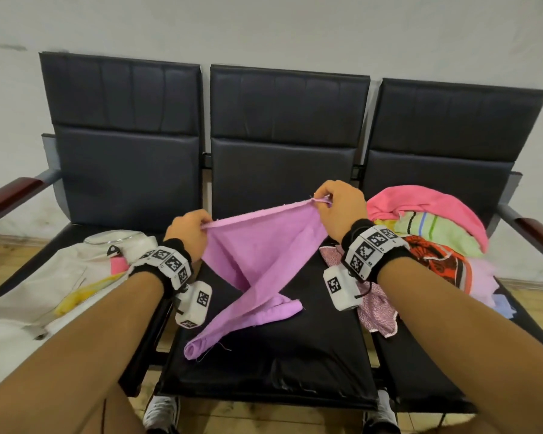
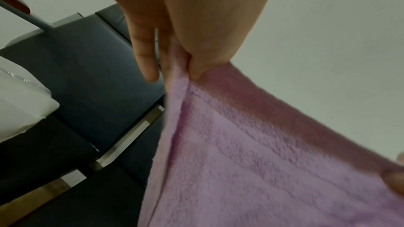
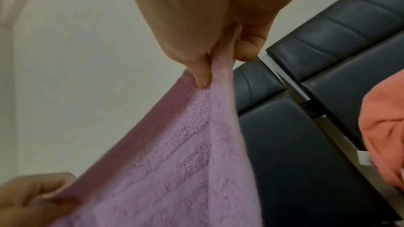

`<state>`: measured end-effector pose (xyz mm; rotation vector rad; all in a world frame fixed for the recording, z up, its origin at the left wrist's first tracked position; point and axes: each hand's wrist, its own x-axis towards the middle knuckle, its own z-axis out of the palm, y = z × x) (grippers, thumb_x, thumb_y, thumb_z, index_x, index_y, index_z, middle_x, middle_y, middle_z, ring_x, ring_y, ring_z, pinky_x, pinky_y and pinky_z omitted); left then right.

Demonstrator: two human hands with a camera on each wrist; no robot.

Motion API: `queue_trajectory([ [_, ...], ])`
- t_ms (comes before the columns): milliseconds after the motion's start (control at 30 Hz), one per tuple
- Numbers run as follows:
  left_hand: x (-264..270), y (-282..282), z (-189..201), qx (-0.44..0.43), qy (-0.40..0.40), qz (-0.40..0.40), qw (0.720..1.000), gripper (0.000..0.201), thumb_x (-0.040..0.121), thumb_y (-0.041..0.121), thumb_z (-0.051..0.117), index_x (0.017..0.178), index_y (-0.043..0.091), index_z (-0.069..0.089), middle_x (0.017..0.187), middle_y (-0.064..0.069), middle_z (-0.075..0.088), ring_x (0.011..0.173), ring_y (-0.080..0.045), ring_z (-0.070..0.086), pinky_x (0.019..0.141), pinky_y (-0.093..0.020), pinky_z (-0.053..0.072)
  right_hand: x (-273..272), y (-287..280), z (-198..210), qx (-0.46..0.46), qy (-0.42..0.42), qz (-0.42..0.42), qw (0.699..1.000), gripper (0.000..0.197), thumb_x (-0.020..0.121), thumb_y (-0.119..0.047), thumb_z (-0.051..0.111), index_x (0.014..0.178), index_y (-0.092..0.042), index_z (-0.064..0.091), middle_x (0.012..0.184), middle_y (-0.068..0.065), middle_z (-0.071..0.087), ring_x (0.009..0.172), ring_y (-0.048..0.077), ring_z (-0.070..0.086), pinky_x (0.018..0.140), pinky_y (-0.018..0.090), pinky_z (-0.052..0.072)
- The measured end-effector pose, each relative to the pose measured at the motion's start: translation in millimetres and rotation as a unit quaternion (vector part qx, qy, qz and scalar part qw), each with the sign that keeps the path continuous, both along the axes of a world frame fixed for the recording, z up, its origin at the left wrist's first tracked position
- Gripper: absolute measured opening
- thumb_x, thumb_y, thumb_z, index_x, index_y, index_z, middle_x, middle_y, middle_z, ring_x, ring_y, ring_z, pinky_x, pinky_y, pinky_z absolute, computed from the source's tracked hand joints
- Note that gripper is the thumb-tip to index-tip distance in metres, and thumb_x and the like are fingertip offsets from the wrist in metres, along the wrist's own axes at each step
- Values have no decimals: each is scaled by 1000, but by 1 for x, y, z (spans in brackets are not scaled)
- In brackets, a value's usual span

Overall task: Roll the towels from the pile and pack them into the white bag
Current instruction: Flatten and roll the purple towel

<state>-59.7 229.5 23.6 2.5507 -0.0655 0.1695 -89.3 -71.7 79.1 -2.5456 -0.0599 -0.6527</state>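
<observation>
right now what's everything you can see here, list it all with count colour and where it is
purple towel: one, lilac, held up over the middle seat, lower end trailing onto the cushion
towel pile: one heap, pink, green striped, red-orange patterned and others, on the right seat
white bag: one, white, lying on the left seat, something pink and yellow showing inside
bench: one, three joined black padded seats, dark red armrests, against a pale wall
shoes: two, white, on the wooden floor under the bench's front edge
wrist bands: two, black with white marker blocks, one on each wrist
left hand: pinches the towel's upper left corner
right hand: pinches the towel's upper right corner
</observation>
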Motion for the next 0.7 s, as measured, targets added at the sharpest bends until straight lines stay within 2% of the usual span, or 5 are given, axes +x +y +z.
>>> queue_trajectory([
  [100,4,11,13,-5,-25,26,999,26,93,10,47,94,30,63,89,-2,65,79,-27,61,71,-38,51,0,-13,-4,5,30,-26,999,13,91,-14,59,86,-25,56,92,2,65,87,25,61,78,39,51],
  [233,6,19,30,-11,-65,50,997,21,99,19,45,99,31,62,88,-2,63,79,-28,61,73,-43,55,-2,-26,-10,-6,69,-12,998,25,97,-16,52,121,-20,55,108,8,65,97,30,61,85,38,50],
  [467,9,11,45,-42,-61,47,996,20,98,15,47,92,29,61,87,-3,64,76,-27,62,68,-39,53,7,-33,-12,-24,157,-39,986,12,98,-20,51,93,-17,61,92,5,61,83,25,54,72,29,38],
  [600,17,0,54,-218,-23,45,975,25,95,1,44,92,14,65,81,-16,71,62,-29,71,52,-34,59,20,-33,-8,49,166,-45,984,13,88,-13,62,80,-22,62,88,4,67,82,26,61,69,28,45],
  [700,25,-14,67,-426,18,62,902,25,94,-4,43,87,7,65,91,-23,67,76,-34,72,66,-38,62,32,-28,-2,199,129,-32,971,20,78,-5,69,71,-23,66,75,-1,68,79,24,68,71,42,60],
])
